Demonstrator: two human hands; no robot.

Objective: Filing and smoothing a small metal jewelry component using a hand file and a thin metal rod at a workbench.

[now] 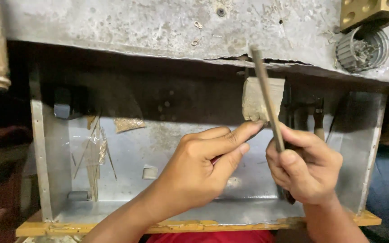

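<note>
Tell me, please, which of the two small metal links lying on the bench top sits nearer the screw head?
The upper link, lying just left of and below the screw head; the other link lies lower, closer to the bench top's front edge.

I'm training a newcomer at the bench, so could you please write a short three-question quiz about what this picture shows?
1. True or false: the right hand holds a long, thin file that points up toward the bench top.
2. Which is nearest the left hand's index fingertip? A) the ribbed round container B) the worn wooden peg C) the plastic bag
3. Fill in: below both hands lies a metal ____ that bears scraps.

Key: 1 true; 2 B; 3 tray.
</note>
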